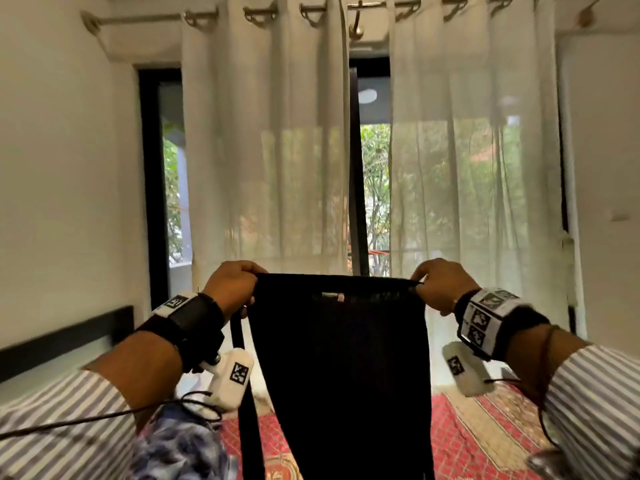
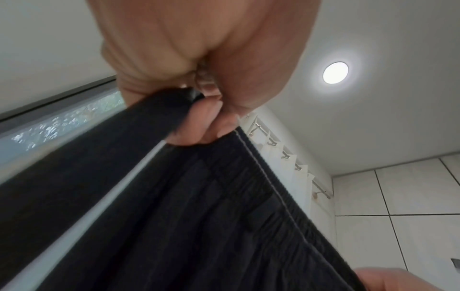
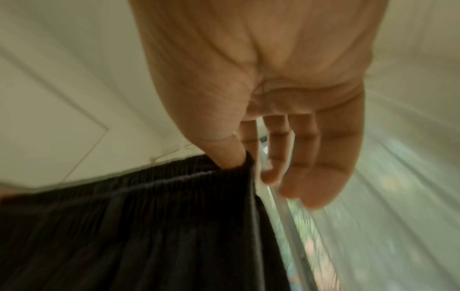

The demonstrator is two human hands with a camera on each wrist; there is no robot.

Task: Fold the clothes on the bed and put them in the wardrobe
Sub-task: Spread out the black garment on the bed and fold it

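Black trousers (image 1: 341, 368) hang straight down from our grip, their long axis vertical and the elastic waistband stretched level between both fists above the bed (image 1: 460, 441). Our left hand (image 1: 232, 287) curls tight round one waistband corner; our right hand (image 1: 443, 285) pinches the other with thumb and forefinger. Neither hand is nearer, so we judge that the fold turns on bringing the corners together.
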